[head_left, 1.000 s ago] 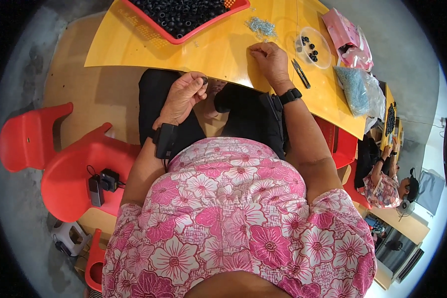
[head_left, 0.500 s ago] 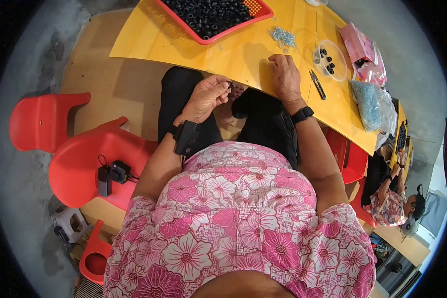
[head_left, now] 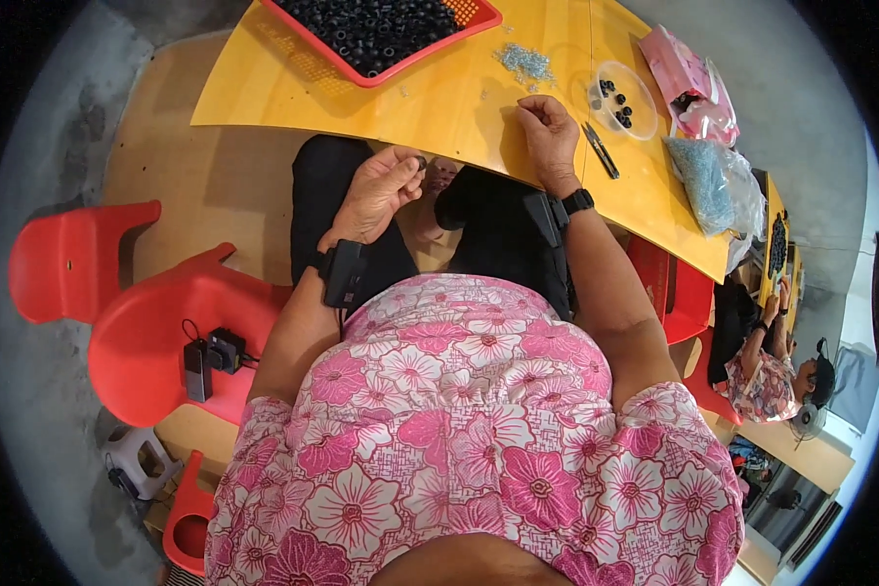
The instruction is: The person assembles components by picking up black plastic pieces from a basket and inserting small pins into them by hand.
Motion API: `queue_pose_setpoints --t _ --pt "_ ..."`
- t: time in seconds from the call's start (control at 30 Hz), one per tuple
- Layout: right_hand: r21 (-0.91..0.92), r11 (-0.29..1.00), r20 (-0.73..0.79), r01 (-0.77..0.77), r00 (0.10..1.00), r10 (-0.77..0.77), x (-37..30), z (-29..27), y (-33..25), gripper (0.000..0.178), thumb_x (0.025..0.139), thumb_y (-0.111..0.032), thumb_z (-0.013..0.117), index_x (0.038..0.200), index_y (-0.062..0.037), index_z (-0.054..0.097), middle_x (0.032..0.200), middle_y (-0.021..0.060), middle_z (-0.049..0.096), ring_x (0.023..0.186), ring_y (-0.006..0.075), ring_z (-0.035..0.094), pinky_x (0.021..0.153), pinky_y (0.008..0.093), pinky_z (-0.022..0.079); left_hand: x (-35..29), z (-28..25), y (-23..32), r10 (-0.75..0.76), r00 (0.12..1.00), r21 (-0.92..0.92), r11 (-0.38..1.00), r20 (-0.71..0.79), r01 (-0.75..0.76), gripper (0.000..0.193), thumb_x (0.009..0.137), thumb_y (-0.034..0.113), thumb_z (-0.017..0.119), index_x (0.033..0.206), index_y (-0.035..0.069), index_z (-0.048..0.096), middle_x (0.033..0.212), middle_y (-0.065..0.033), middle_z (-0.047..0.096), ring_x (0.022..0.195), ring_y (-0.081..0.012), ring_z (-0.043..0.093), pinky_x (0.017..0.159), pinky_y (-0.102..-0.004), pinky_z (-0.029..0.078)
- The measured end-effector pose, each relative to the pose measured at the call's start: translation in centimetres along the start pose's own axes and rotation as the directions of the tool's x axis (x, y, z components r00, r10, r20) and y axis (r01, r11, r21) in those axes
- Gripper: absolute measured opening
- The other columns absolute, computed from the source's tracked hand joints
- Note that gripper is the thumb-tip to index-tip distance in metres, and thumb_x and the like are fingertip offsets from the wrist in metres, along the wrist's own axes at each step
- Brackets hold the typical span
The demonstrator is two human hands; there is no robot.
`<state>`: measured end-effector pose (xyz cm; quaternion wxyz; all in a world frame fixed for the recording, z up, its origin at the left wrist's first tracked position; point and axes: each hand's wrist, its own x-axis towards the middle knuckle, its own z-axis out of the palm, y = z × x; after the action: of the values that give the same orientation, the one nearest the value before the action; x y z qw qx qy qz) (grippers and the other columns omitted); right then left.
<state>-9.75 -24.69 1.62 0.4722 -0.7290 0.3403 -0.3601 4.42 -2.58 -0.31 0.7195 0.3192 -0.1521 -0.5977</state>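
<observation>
My left hand (head_left: 379, 191) is closed just off the table's near edge, over my lap, pinching a small black ring-shaped piece (head_left: 421, 164) between thumb and forefinger. My right hand (head_left: 553, 146) rests at the edge of the yellow table (head_left: 449, 115) with its fingers curled in; whatever they may hold is hidden. Beyond it lies a loose pile of small clear pieces (head_left: 525, 63). To its right are dark thread snips (head_left: 602, 150) and a round clear plastic dish (head_left: 644, 119) with several black pieces in it.
A red basket (head_left: 386, 76) full of black ring-shaped pieces stands at the far left of the table. A pink bag (head_left: 687, 83) and a clear bag of bluish pieces (head_left: 699, 186) lie on the right. Red chairs (head_left: 142, 337) stand at left. Another person (head_left: 767, 381) sits far right.
The scene has shifted a little leftward in view. My right hand has drawn slightly to the right of the clear pieces, its fingers curling. My left hand keeps its pinch.
</observation>
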Motion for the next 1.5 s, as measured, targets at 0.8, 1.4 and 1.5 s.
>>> queue_pose_setpoints --t 0.8,1.4,1.5 --pt "-0.566 0.539 0.479 0.624 0.781 -0.401 3.3 5.8 -2.2 0.011 0.080 -0.013 0.057 0.089 -0.0065 0.059 0.088 0.0133 0.057 0.084 0.0323 0.057 0.074 0.0386 0.048 0.3 -0.2 0.2 0.000 1.000 0.001 1.000 -0.018 0.000 0.016 0.089 0.018 0.059 0.101 0.007 0.055 0.080 0.0018 0.052 0.071 -0.0071 0.049 0.068 -0.0225 0.045" --pt "0.175 0.949 0.678 -0.262 0.731 0.077 -4.4 4.2 -6.6 0.015 0.089 -0.011 0.055 0.102 -0.0038 0.052 0.087 -0.0014 0.052 0.075 0.0074 0.051 0.069 0.0214 0.044 0.1 -0.1 -0.2 0.021 0.997 0.073 0.997 -0.071 -0.016 0.017 0.090 0.015 0.057 0.104 0.006 0.057 0.086 0.0011 0.055 0.073 -0.0078 0.048 0.070 -0.0227 0.043" --pt "0.215 0.913 0.683 -0.346 0.721 0.112 -5.1 4.2 -6.6 0.016 0.087 -0.011 0.057 0.101 -0.0041 0.052 0.085 -0.0013 0.053 0.070 0.0070 0.051 0.064 0.0205 0.044 0.1 -0.2 -0.4 0.012 0.998 0.089 0.996 -0.061 -0.006 0.016 0.090 0.015 0.057 0.103 0.006 0.058 0.085 0.0013 0.056 0.074 -0.0078 0.050 0.070 -0.0227 0.044"
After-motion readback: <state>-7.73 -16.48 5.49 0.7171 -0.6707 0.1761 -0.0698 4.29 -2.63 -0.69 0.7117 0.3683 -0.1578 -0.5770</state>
